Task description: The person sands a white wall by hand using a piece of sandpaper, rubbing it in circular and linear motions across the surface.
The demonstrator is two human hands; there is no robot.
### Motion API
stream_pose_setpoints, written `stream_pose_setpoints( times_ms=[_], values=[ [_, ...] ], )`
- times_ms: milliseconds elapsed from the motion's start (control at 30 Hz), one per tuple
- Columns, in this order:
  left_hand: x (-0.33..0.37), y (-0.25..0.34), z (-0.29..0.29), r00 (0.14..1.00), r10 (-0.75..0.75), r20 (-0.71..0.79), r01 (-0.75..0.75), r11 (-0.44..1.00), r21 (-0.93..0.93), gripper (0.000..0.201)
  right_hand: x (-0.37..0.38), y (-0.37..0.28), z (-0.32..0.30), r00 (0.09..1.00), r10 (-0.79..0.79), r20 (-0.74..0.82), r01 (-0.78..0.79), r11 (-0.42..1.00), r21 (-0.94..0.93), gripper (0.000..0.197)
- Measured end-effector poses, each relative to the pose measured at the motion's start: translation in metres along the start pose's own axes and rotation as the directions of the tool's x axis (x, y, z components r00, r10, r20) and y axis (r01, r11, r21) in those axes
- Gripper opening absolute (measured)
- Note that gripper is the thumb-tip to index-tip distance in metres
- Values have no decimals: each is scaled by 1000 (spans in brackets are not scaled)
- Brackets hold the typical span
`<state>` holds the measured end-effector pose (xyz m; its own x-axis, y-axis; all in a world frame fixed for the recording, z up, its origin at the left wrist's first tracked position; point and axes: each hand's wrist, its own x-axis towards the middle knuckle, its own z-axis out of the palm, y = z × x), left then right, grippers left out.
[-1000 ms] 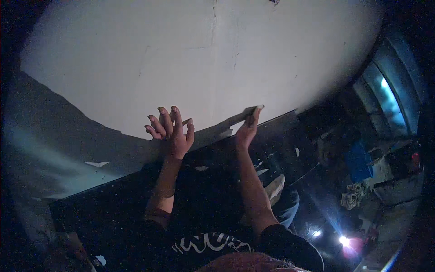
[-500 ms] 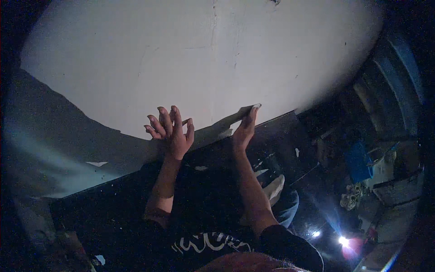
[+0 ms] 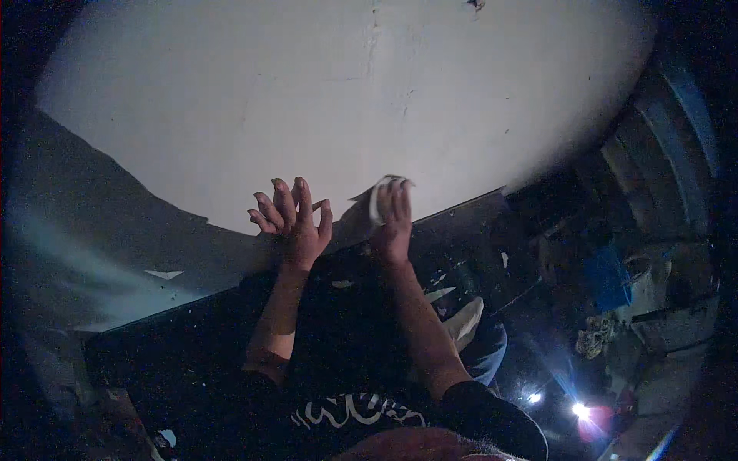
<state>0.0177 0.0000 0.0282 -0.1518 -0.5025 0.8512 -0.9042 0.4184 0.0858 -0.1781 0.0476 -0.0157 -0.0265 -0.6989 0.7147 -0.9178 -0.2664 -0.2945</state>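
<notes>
A large pale panel [image 3: 307,107] with thin cracks and small marks fills the upper part of the view. My left hand [image 3: 298,223] is at its lower edge, palm up with fingers spread and nothing seen in it. To its right, my right hand [image 3: 395,223] has its fingers laid over a small thin whitish piece [image 3: 377,203], held at the panel's lower edge. Motion blurs that piece, and its kind cannot be made out. A dark shadow falls beside it on the panel.
Pale flakes [image 3: 342,284] lie on a dark surface below my hands. At right are a blue container [image 3: 607,276], a bundle of light-coloured material [image 3: 593,336] and a bright lamp [image 3: 582,410]. A grey surface [image 3: 92,238] spreads at left.
My right hand has swept left along the panel's lower edge, toward my left hand, carrying the whitish piece. My left hand has stayed nearly still.
</notes>
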Motion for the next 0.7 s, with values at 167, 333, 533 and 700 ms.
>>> stream_pose_setpoints(
  times_ms=[167, 333, 533, 700],
  values=[
    [0, -2, -2, 998, 61, 14, -61, 998, 29, 77, -1, 46, 18, 672, 653, -350, -332, 688, 645, 41],
    [2, -2, -2, 998, 55, -16, -55, 998, 24, 75, -30, 102, 36, 558, 813, -168, -601, 535, 594, 36],
    [2, 0, -2, 999, 37, -26, -36, 999, 33, 76, -19, 80, 20, 551, 822, -145, -642, 529, 555, 39],
    [1, -1, 0, 999, 35, -29, -34, 999, 30, 78, 1, 14, 14, 718, 652, -243, -265, 580, 771, 50]
  ],
)
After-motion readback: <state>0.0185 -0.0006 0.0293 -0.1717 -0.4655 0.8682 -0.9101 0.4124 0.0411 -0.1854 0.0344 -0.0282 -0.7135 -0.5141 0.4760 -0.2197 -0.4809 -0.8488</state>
